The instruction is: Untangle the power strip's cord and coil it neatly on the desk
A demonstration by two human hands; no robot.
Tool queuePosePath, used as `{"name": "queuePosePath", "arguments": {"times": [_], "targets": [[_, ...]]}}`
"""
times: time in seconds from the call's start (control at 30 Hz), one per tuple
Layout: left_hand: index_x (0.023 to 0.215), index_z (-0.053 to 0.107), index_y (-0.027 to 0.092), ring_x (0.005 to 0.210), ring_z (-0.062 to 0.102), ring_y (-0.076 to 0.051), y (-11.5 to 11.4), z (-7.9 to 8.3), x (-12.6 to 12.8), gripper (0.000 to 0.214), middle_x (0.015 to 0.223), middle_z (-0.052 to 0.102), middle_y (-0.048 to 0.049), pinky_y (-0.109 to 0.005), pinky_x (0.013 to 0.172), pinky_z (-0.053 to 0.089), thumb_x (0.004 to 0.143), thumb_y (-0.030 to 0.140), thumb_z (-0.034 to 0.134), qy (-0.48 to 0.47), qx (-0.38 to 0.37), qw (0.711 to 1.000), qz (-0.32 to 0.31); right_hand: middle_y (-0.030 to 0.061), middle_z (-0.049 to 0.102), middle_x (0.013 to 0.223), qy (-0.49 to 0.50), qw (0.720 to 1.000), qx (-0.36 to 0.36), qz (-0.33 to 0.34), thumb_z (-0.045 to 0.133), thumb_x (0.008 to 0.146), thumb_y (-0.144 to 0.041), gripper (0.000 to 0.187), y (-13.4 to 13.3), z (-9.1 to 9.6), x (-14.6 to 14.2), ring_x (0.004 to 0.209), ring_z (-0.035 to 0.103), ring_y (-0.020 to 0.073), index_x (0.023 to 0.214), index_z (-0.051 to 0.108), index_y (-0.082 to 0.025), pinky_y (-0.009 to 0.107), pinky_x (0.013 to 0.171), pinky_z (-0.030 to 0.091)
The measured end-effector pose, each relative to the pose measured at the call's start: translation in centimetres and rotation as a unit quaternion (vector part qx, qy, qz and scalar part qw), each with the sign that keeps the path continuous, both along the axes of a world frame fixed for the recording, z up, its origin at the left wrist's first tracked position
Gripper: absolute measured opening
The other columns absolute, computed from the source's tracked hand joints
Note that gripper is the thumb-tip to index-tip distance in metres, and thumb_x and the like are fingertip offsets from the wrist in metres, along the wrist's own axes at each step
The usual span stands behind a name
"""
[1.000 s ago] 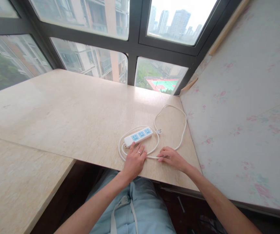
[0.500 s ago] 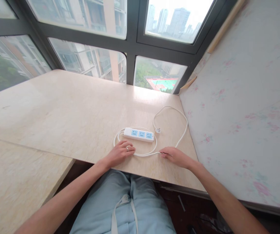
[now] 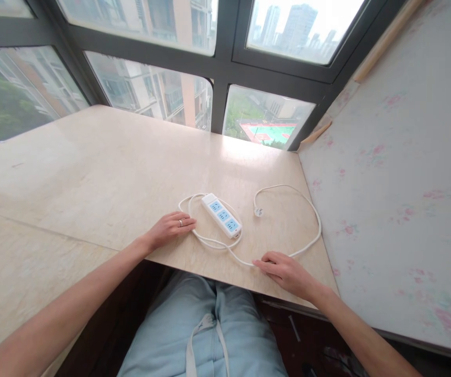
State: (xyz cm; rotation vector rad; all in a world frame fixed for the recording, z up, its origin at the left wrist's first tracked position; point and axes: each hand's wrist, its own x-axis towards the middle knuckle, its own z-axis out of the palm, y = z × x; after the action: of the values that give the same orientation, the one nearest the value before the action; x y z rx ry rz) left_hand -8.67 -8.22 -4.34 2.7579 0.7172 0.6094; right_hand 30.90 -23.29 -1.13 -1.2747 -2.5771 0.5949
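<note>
A white power strip (image 3: pixel 222 215) with three blue socket faces lies slantwise on the pale, stone-patterned ledge. Its white cord (image 3: pixel 320 225) makes loose loops around it, then sweeps right and curls back to a plug (image 3: pixel 258 211) resting on the ledge. My left hand (image 3: pixel 172 229), a ring on one finger, is closed at the left side of the loops, its fingertips pressed on the cord. Right of the strip and nearer the front edge, my right hand (image 3: pixel 282 268) pinches the cord between thumb and fingers. The cord passes hidden under that palm.
Dark-framed windows (image 3: pixel 219 94) border the back of the ledge (image 3: pixel 131 162). On the right rises a wall with floral paper (image 3: pixel 390 199). The ledge's front edge runs just before my legs in light blue trousers (image 3: pixel 209 319), with a dark gap below.
The power strip has turned from nearly level to slanted, its right end now nearer me. My left hand moved left along the loops; my right hand drew the cord slightly toward me.
</note>
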Motion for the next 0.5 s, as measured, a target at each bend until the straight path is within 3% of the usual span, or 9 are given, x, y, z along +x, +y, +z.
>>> {"name": "queuePosePath", "arguments": {"times": [0.17, 0.3, 0.4, 0.5], "targets": [[0.109, 0.069, 0.024, 0.115, 0.061, -0.020, 0.3, 0.2, 0.3, 0.033, 0.121, 0.069, -0.0057, -0.041, 0.100, 0.048, 0.096, 0.016, 0.041, 0.030, 0.001, 0.999, 0.044, 0.0097, 0.068, 0.097, 0.047, 0.998, -0.039, -0.030, 0.040, 0.100, -0.032, 0.033, -0.3, 0.5, -1.3, 0.089, 0.063, 0.0185, 0.119, 0.066, -0.023, 0.029, 0.077, 0.049], [0.115, 0.066, 0.019, 0.123, 0.055, -0.024, -2.5, 1.5, 2.2, 0.039, 0.126, 0.065, -0.0110, -0.045, 0.106, 0.043, 0.087, 0.005, 0.043, 0.057, 0.005, 0.994, 0.093, 0.0077, 0.070, 0.095, 0.025, 0.991, -0.100, -0.082, 0.046, 0.097, -0.040, 0.031, 0.1, 0.9, -3.0, 0.088, 0.065, 0.0193, 0.113, 0.066, -0.022, 0.029, 0.077, 0.050], [0.128, 0.057, 0.018, 0.127, 0.051, -0.026, -5.1, 2.6, 3.9, 0.043, 0.133, 0.059, -0.0126, -0.046, 0.110, 0.038, 0.087, 0.010, 0.049, 0.059, 0.008, 0.996, 0.063, 0.0058, 0.070, 0.096, 0.014, 0.984, -0.132, -0.117, 0.060, 0.089, -0.044, 0.027, 0.9, 1.2, -4.7, 0.085, 0.065, 0.0186, 0.103, 0.065, -0.021, 0.028, 0.073, 0.049], [0.128, 0.058, 0.019, 0.119, 0.058, -0.025, -6.5, 2.6, 4.7, 0.037, 0.126, 0.063, -0.0117, -0.044, 0.105, 0.043, 0.092, 0.019, 0.052, 0.044, -0.004, 0.999, 0.031, 0.0049, 0.069, 0.098, -0.016, 0.986, -0.118, -0.118, 0.071, 0.081, -0.042, 0.035, 1.6, 1.4, -6.6, 0.082, 0.065, 0.0186, 0.107, 0.061, -0.021, 0.028, 0.072, 0.047]]}}
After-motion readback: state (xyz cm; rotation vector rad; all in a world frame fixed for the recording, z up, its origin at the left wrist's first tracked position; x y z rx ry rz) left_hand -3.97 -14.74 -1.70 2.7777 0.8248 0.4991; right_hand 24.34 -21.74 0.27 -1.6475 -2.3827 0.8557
